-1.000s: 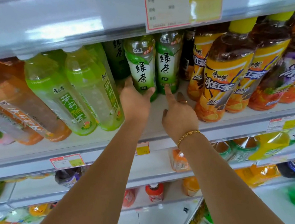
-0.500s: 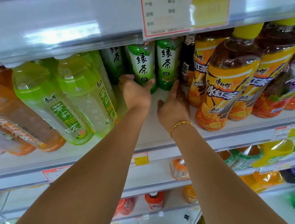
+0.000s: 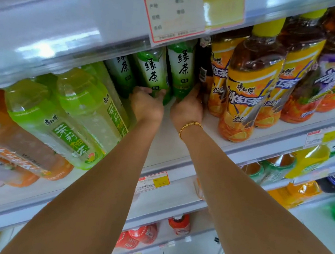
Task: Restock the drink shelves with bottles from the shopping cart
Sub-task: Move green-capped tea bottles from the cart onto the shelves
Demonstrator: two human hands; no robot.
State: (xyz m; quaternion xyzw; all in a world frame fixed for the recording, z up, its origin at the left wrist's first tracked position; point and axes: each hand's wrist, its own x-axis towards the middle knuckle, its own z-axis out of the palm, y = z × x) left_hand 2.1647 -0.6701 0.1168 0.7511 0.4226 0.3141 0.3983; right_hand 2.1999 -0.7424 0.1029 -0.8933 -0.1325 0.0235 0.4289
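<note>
Three green tea bottles with white-and-green labels stand deep on the white shelf (image 3: 172, 147). My left hand (image 3: 147, 105) grips the base of the middle green tea bottle (image 3: 152, 70). My right hand (image 3: 187, 108), with a gold bracelet at the wrist, holds the base of the right green tea bottle (image 3: 181, 66); its fingertips are hidden behind the bottle. A third green tea bottle (image 3: 122, 71) stands to the left. The shopping cart is out of view.
Yellow-labelled iced tea bottles (image 3: 250, 84) stand close on the right, pale green drink bottles (image 3: 73, 113) on the left. A large price tag (image 3: 189, 9) hangs from the shelf above. Lower shelves hold orange, red and green drinks.
Both hands have reached further back into the shelf. The left hand has closed round the middle bottle's base, and the right hand went from a straight pointing finger to holding the right bottle's base.
</note>
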